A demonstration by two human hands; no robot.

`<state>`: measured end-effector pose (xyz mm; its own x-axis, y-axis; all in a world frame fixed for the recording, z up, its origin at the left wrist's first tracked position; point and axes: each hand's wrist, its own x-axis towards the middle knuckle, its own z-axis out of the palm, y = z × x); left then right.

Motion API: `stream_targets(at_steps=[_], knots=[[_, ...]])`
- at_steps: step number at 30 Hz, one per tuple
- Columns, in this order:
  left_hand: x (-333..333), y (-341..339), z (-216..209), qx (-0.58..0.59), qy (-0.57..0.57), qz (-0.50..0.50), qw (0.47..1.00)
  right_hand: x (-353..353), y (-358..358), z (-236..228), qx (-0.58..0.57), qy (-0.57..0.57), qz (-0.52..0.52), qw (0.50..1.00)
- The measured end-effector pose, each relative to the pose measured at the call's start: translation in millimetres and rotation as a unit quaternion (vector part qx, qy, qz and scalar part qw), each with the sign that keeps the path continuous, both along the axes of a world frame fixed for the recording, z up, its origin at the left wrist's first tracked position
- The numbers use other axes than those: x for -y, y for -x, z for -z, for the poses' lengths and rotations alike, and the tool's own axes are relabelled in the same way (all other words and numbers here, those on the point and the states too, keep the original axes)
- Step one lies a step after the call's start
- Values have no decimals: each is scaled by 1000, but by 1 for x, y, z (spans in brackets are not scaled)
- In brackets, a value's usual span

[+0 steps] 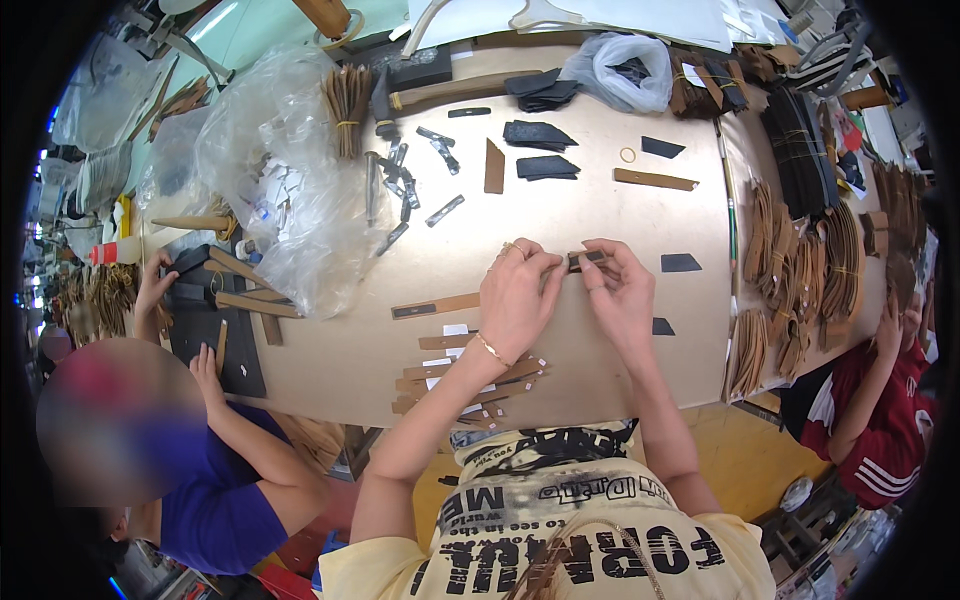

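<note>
Fingers (597,283) of the right hand (625,290) partly hide a dark strip (582,261).

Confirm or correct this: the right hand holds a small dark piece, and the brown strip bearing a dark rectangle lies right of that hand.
The side is wrong: the head view shows the brown strip to the left of the left hand. The right hand does hold a small dark piece.

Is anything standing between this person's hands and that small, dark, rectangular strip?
Nothing visible does. The bare right hand already holds the small, dark, rectangular strip, and the bare left hand has its fingertips close by its left end; whether they touch it is unclear.
</note>
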<state>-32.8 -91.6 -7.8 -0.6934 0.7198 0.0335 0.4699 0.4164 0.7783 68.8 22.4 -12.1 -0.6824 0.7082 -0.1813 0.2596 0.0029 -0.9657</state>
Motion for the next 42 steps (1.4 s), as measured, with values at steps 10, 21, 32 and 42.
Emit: stream_targets(at_steps=[10,21,32,42], knots=[[-5,3,0,43,20,1,999,1,-4,0,-13,22,-5,1000],[-10,3,4,17,49,-17,999,-2,-8,13,-46,34,-8,998],[27,66,-7,24,-24,-176,984,-1,-6,17,-46,33,11,998],[184,288,15,-251,234,-304,888,-1,-6,17,-61,48,19,997]])
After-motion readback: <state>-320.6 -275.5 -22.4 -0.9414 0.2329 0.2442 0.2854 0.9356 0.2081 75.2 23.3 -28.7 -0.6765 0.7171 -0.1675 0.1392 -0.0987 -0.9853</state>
